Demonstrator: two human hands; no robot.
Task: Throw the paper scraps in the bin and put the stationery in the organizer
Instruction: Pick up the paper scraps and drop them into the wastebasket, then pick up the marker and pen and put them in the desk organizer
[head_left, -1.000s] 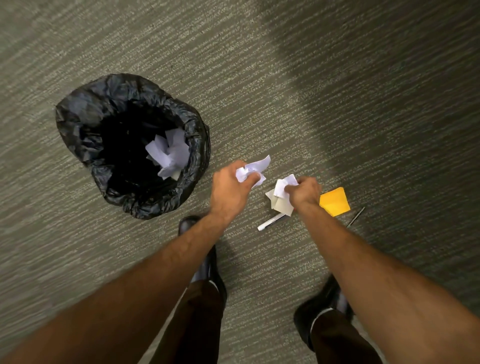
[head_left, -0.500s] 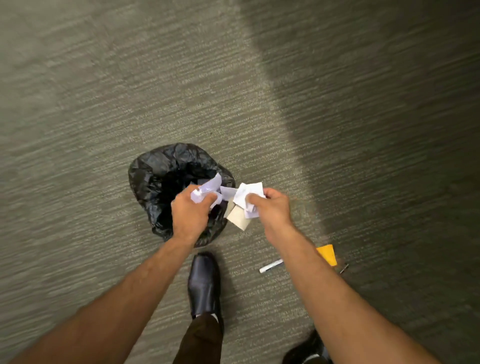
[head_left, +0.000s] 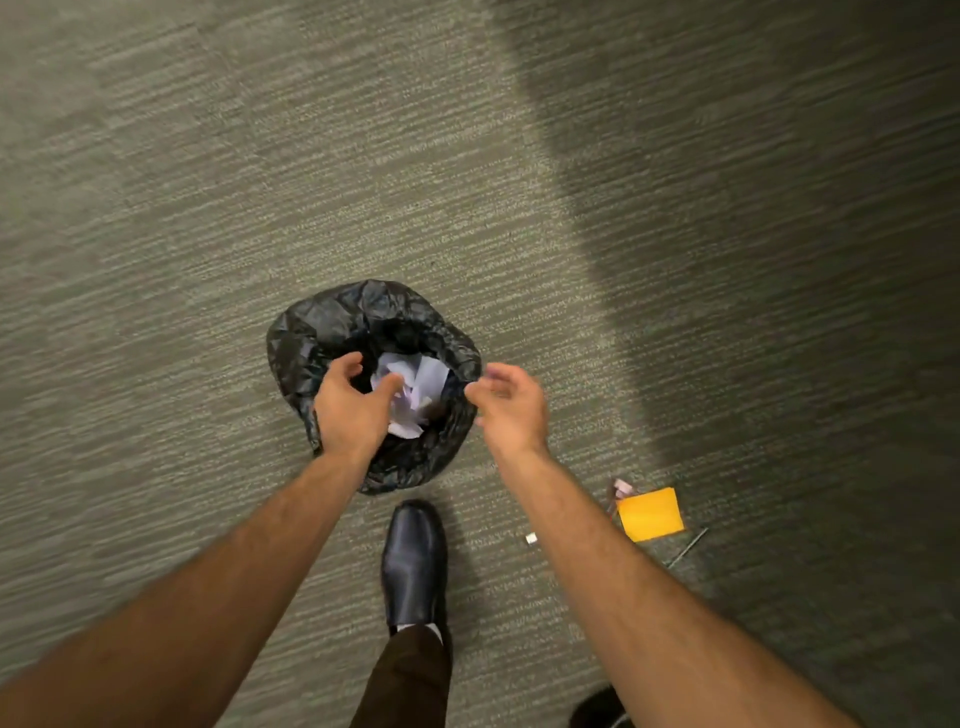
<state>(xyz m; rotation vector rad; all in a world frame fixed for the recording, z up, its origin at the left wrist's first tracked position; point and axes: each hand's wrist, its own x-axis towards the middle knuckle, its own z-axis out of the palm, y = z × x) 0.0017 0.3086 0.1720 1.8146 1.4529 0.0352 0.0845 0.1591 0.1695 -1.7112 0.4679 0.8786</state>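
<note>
i looked straight down at grey-green carpet (head_left: 208, 260) and saw the bin (head_left: 332, 322), lined with a crumpled black bag, standing just past my feet. my left hand (head_left: 353, 410) hovered over the near left part of its mouth, fingers spread and curled, holding nothing. my right hand (head_left: 511, 408) hung just beside the bin's right rim, fingers loosely apart and blurred at the tips, also holding nothing. white and pale lilac paper scraps (head_left: 415, 384) lay crumpled inside the bin, partly hidden by my left thumb. on the near side of the bin, close to its rim, my black leather shoe (head_left: 413, 561) rested on the carpet with a dark trouser leg (head_left: 405, 680) above it; the toe of a second shoe (head_left: 597, 709) showed at the near edge. to the right of my right forearm an orange sticky-note pad (head_left: 650, 514) lay flat on the floor, with a small pinkish item (head_left: 622, 487) touching its far left corner; i could not tell what it was. a thin dark pen or pencil (head_left: 687, 546) lay slanted just beside the pad's near right corner. a white tip (head_left: 531, 538) of some other small object peeked out from under my right forearm. a broad shadow (head_left: 779, 208) covered the right side of the floor.
</note>
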